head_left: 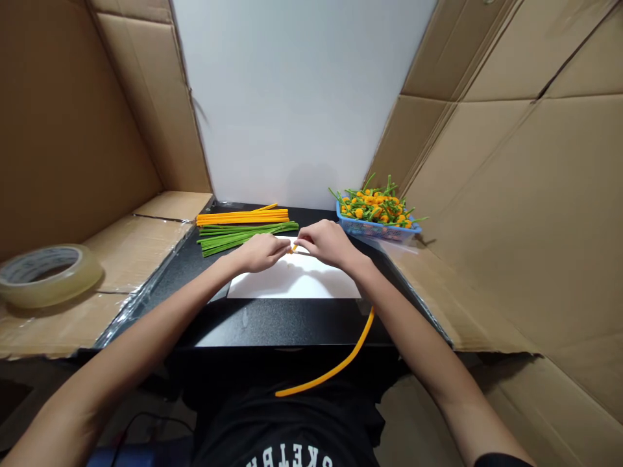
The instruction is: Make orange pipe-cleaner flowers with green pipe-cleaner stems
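My left hand (265,251) and my right hand (328,241) meet fingertip to fingertip over a white sheet (292,285). Both are closed in a pinch. Between the fingertips shows a short bit of orange pipe cleaner (294,248). A thin, straight line, perhaps a slim rod, runs beside it under my right fingers; I cannot tell what it is. From beneath my right forearm a long orange pipe cleaner length (348,360) curves down over the table edge toward my shirt. Whether it joins the bit in my fingers is hidden.
Behind my left hand lie bundles of orange pipe cleaners (243,218) and green pipe cleaners (228,237). A blue basket (379,229) at the back right holds many orange-and-green pieces. A tape roll (82,275) lies on the left cardboard. Cardboard walls flank the black table (228,324).
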`<state>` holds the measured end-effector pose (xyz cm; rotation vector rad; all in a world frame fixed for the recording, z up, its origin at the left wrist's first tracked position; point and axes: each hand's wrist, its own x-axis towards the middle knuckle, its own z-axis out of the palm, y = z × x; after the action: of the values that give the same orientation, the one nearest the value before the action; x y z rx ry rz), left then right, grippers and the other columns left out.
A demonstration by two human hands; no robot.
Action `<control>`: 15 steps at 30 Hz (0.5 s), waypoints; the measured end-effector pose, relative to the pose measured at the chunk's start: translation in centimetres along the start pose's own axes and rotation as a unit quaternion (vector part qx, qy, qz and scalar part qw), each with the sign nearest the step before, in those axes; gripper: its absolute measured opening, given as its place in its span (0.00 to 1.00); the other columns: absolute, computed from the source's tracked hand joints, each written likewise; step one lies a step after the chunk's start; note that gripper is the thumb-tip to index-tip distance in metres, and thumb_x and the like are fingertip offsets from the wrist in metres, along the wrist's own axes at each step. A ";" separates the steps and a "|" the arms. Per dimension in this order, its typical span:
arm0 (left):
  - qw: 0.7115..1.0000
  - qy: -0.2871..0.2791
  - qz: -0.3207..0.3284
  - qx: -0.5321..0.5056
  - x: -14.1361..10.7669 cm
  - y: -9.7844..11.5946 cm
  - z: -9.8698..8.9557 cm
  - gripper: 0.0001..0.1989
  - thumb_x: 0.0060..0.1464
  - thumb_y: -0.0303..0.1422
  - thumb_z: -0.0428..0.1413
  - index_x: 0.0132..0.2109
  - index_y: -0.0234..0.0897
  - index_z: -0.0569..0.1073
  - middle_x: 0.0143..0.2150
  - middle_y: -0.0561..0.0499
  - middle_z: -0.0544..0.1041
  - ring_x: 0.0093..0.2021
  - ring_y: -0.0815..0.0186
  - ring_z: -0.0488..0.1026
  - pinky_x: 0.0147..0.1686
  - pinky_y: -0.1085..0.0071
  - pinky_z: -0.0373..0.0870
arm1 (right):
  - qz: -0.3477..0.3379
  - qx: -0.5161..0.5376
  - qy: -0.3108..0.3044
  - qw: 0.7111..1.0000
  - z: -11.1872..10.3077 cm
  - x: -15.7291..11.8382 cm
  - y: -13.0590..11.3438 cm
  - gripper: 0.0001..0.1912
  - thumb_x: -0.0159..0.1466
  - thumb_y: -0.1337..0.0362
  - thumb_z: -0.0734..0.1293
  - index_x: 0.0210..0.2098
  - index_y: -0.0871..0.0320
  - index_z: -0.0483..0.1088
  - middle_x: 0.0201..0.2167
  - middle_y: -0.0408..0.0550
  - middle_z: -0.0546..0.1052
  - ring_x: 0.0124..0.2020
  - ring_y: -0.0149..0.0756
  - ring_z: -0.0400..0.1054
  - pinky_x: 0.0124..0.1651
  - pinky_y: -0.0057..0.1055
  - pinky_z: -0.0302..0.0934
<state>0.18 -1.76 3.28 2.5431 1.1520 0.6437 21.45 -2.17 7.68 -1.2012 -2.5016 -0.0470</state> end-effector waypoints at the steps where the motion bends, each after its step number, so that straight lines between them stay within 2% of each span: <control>1: 1.000 0.021 -0.015 0.013 0.0 0.0 0.2 0.14 0.64 0.42 0.50 0.34 0.40 0.73 0.25 0.49 0.70 0.26 0.62 0.62 0.31 0.67 0.49 | 0.021 0.017 0.009 1.000 -0.1 0.2 -0.3 0.10 0.66 0.60 0.69 0.34 0.57 0.82 0.29 0.51 0.80 0.29 0.36 0.68 0.33 0.32 0.46; 6: 0.990 0.097 -0.059 0.078 0.0 0.4 1.2 0.14 0.68 0.39 0.45 0.42 0.40 0.73 0.35 0.44 0.77 0.32 0.58 0.70 0.32 0.67 0.51 | 0.060 0.147 0.078 0.984 0.3 0.8 -1.2 0.12 0.67 0.61 0.68 0.32 0.59 0.82 0.27 0.50 0.80 0.28 0.35 0.68 0.34 0.31 0.52; 9: 0.983 0.136 -0.091 0.082 0.0 0.6 1.8 0.14 0.68 0.38 0.44 0.41 0.39 0.71 0.36 0.44 0.77 0.33 0.58 0.70 0.31 0.68 0.50 | 0.069 0.232 0.106 0.964 1.1 0.9 -1.1 0.15 0.66 0.56 0.67 0.32 0.60 0.81 0.24 0.48 0.78 0.27 0.34 0.68 0.35 0.30 0.56; 12: 0.972 0.187 -0.136 0.044 0.2 0.8 2.4 0.14 0.68 0.38 0.44 0.36 0.40 0.68 0.32 0.47 0.73 0.31 0.60 0.68 0.31 0.68 0.49 | 0.068 0.309 0.118 0.941 2.2 0.9 -0.6 0.17 0.65 0.53 0.68 0.33 0.60 0.81 0.24 0.48 0.78 0.27 0.34 0.69 0.35 0.30 0.59; 15: 0.958 0.237 -0.151 -0.057 0.6 0.9 2.9 0.15 0.67 0.36 0.44 0.31 0.40 0.62 0.27 0.51 0.68 0.29 0.64 0.63 0.31 0.69 0.50 | 0.071 0.378 0.117 0.916 3.5 0.8 0.0 0.18 0.62 0.51 0.69 0.35 0.61 0.81 0.27 0.50 0.80 0.25 0.33 0.69 0.32 0.30 0.61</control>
<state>2.58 -2.06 1.36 2.1068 1.5598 1.2355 19.93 -0.94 4.69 -0.9528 -1.9108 0.7049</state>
